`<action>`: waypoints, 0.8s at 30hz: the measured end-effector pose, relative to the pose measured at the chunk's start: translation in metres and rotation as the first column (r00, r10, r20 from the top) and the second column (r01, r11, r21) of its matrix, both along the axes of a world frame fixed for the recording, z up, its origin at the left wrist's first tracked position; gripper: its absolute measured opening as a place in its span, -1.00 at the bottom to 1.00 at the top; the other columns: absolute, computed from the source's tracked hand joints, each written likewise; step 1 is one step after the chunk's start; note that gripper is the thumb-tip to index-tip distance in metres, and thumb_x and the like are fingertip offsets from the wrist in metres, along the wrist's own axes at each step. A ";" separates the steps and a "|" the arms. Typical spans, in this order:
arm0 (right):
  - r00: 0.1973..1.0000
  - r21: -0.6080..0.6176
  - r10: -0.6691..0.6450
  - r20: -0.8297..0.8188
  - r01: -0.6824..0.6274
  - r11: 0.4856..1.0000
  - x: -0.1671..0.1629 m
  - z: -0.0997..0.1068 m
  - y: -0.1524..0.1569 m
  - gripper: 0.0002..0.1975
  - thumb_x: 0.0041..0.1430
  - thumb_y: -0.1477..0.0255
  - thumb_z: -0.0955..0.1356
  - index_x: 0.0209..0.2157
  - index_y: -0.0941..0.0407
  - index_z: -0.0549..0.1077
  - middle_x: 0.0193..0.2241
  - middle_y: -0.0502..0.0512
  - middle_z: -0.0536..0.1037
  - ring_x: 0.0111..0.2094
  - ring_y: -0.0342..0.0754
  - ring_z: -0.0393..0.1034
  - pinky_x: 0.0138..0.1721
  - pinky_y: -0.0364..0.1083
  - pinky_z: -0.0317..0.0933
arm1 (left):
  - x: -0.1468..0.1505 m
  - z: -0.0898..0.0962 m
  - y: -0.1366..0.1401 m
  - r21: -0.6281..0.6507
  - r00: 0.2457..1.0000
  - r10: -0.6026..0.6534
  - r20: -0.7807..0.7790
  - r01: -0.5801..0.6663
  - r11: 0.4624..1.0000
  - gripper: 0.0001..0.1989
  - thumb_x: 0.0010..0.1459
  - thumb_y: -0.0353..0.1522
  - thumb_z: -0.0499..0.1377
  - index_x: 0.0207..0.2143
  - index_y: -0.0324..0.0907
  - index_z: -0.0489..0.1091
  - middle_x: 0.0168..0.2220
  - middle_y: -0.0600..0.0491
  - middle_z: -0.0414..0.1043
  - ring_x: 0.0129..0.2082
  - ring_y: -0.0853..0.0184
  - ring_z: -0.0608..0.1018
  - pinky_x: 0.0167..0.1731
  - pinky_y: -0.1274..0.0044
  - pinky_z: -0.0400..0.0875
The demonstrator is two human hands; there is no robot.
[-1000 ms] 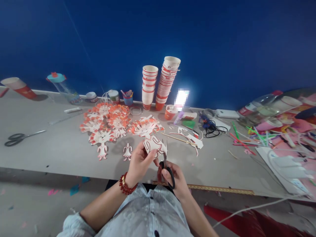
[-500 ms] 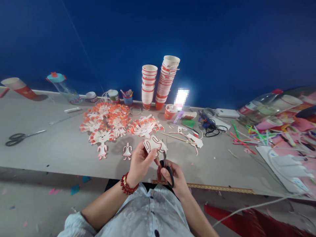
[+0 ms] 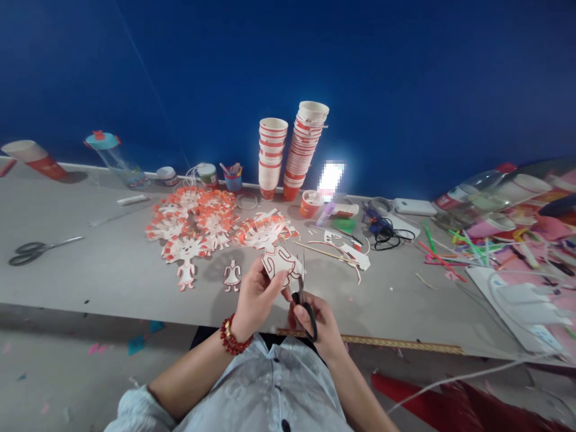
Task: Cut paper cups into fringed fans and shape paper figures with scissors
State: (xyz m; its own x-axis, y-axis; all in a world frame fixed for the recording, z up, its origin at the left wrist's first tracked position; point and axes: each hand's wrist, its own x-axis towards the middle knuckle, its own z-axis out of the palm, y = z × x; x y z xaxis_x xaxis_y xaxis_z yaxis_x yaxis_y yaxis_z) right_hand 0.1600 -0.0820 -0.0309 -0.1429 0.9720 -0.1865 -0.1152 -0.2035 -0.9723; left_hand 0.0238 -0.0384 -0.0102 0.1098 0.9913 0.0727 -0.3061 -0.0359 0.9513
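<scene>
My left hand [image 3: 261, 294] pinches a white paper cutout [image 3: 278, 263] with a dress figure drawn on it in dark red outline. Black-handled scissors [image 3: 306, 312] are in my right hand [image 3: 321, 324], fingers through the loops. Their blades point away from me at the cutout's right edge, slightly apart. Left of my hands a small paper dress figure [image 3: 232, 276] lies flat on the table. Beyond it is a pile of paper dolls [image 3: 184, 225] with orange-and-white fringed heads. Another fringed head [image 3: 263, 231] lies just past the cutout in my hand.
Two tall stacks of paper cups [image 3: 270, 159] stand against the blue wall. Another pair of scissors [image 3: 33, 252] rests at the far left. Paper scraps [image 3: 355, 255], a glue gun with black cord [image 3: 382, 231] and a white power strip [image 3: 524, 300] lie to the right.
Almost nothing differs. The scissors and my right hand have shifted very slightly at the cutout's edge; the left hand keeps its hold.
</scene>
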 end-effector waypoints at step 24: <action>0.985 -0.003 0.148 0.085 -0.148 0.989 0.019 -0.004 0.000 -0.46 -0.02 -0.08 0.40 -0.57 0.13 0.29 -0.76 -0.06 0.33 -0.73 -0.21 0.12 -0.65 -0.21 -0.04 | -0.014 0.005 0.004 0.003 0.987 -0.070 -0.143 0.071 0.997 -0.85 0.21 -0.30 0.16 -0.26 -0.21 0.31 -0.48 0.18 0.34 -0.66 0.53 0.41 -0.60 0.65 0.28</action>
